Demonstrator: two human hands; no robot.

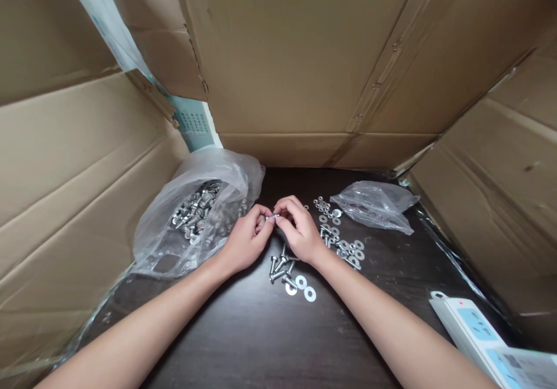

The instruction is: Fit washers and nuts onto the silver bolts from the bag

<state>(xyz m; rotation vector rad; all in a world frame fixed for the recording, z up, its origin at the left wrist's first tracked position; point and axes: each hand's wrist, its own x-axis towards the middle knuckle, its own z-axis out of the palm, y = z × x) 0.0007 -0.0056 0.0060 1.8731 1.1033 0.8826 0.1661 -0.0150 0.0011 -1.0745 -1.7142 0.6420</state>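
My left hand (pixel 250 237) and right hand (pixel 300 232) pinch a small metal part (pixel 275 216) between fingertips, over dark table (pixel 243 337); mostly covered, type unclear. Open plastic bag (pixel 150 220), left: bolts (pixel 191 212) inside, some hazy through film. Crumpled clear bag (pixel 376 203), right: contents unclear. Power strip (pixel 452 313) cut off.

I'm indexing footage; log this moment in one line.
left hand, right hand: together, pinching small metal part | near: loose bolts, washers | left: plastic bag with hardware
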